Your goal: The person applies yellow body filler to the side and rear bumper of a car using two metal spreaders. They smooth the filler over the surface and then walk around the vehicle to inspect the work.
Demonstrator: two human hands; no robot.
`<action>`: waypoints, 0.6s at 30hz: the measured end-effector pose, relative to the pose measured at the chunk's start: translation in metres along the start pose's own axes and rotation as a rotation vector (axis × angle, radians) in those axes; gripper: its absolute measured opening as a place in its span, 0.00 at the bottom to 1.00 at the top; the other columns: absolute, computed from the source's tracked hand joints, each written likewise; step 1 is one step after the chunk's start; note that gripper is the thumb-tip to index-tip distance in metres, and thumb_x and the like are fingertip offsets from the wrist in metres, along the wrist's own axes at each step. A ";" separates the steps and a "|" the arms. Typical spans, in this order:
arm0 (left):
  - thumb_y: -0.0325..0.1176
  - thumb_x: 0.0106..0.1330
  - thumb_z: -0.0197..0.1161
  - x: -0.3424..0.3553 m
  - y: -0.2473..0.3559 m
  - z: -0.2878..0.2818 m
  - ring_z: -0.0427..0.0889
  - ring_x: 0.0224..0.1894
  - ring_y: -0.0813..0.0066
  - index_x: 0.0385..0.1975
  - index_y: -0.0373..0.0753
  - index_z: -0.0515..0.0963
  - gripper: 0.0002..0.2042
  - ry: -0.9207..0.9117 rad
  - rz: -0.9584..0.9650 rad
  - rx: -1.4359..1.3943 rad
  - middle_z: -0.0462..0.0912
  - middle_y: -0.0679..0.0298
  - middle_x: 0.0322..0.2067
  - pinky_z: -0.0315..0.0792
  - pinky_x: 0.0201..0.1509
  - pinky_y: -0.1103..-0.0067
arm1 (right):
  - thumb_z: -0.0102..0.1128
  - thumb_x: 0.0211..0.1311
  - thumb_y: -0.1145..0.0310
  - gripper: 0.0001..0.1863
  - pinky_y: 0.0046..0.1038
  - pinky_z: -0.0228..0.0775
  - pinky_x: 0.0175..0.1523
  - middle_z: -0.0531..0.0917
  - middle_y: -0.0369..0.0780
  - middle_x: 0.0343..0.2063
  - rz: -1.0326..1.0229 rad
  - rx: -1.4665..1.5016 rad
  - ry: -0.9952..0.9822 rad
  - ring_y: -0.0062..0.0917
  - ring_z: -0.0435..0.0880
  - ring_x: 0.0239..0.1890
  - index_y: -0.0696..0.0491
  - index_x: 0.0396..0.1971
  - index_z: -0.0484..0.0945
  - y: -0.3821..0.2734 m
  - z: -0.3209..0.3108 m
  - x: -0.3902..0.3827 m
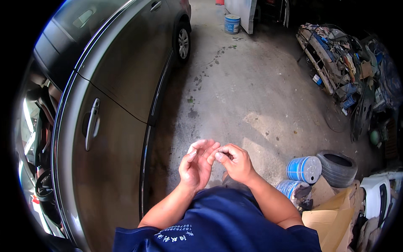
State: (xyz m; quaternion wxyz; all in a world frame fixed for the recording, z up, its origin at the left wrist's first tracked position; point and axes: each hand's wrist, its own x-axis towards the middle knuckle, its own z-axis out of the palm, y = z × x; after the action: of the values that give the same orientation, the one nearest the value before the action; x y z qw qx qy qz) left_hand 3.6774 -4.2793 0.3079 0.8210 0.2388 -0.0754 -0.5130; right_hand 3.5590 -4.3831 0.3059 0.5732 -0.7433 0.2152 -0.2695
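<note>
My left hand [197, 165] is raised in front of my body, its palm turned up and its fingers loosely spread. Against its fingertips, my right hand [235, 161] is closed in a pinch. Anything between the right thumb and fingers is too small or too hidden to make out. Both hands hang over the concrete floor [235, 113], apart from the car. The dark grey-brown car [113, 126] stands along my left side, doors shut, with a chrome-trimmed door handle [92, 124] nearest to my left arm.
At the lower right are two blue-and-white metal drums [304, 169], a tyre [337, 168] and flattened cardboard [331, 216]. A cluttered rack [331, 59] of scrap and parts lines the far right. Another blue bucket [232, 24] stands ahead by a pale panel [243, 12].
</note>
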 end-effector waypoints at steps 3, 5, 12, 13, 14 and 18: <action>0.39 0.60 0.53 0.074 0.010 0.021 0.69 0.58 0.51 0.48 0.34 0.72 0.20 0.031 0.021 -0.066 0.74 0.49 0.51 0.63 0.64 0.63 | 0.57 0.61 0.71 0.09 0.22 0.72 0.37 0.80 0.40 0.29 0.133 0.209 -0.130 0.20 0.80 0.30 0.61 0.36 0.77 0.007 -0.036 0.079; 0.40 0.59 0.54 0.121 0.017 0.029 0.70 0.57 0.51 0.47 0.32 0.72 0.20 0.060 0.015 -0.131 0.74 0.48 0.50 0.64 0.64 0.64 | 0.57 0.62 0.71 0.08 0.22 0.72 0.38 0.81 0.39 0.29 0.218 0.333 -0.175 0.18 0.79 0.31 0.61 0.35 0.77 0.016 -0.053 0.128; 0.40 0.61 0.53 0.294 0.049 0.011 0.71 0.57 0.52 0.47 0.32 0.73 0.20 0.051 0.064 -0.109 0.74 0.48 0.51 0.65 0.63 0.66 | 0.56 0.64 0.68 0.09 0.20 0.72 0.36 0.80 0.37 0.28 0.186 0.207 -0.147 0.16 0.78 0.30 0.60 0.35 0.77 0.072 -0.084 0.300; 0.40 0.61 0.52 0.320 0.054 0.005 0.71 0.58 0.52 0.48 0.33 0.73 0.20 0.037 0.070 -0.085 0.74 0.49 0.51 0.65 0.64 0.66 | 0.56 0.64 0.68 0.09 0.20 0.72 0.35 0.80 0.36 0.28 0.161 0.165 -0.141 0.16 0.78 0.30 0.60 0.34 0.78 0.081 -0.087 0.327; 0.40 0.62 0.52 0.349 0.062 0.003 0.70 0.58 0.52 0.49 0.33 0.72 0.20 0.011 0.080 -0.061 0.74 0.49 0.51 0.64 0.64 0.66 | 0.57 0.63 0.68 0.09 0.21 0.72 0.36 0.80 0.37 0.27 0.134 0.133 -0.139 0.18 0.79 0.30 0.59 0.33 0.78 0.084 -0.090 0.357; 0.36 0.64 0.51 0.459 0.090 -0.001 0.67 0.60 0.57 0.52 0.34 0.67 0.19 -0.117 0.073 0.064 0.70 0.52 0.54 0.61 0.64 0.63 | 0.60 0.57 0.69 0.07 0.26 0.72 0.35 0.80 0.41 0.25 0.013 -0.098 -0.161 0.27 0.80 0.29 0.58 0.31 0.79 0.088 -0.110 0.469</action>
State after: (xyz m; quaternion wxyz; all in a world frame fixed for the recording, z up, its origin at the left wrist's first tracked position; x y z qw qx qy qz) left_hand 3.9625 -4.6504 0.2940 0.8254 0.2317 -0.1482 -0.4930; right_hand 3.8444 -4.7813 0.3147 0.5535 -0.7882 0.1862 -0.1940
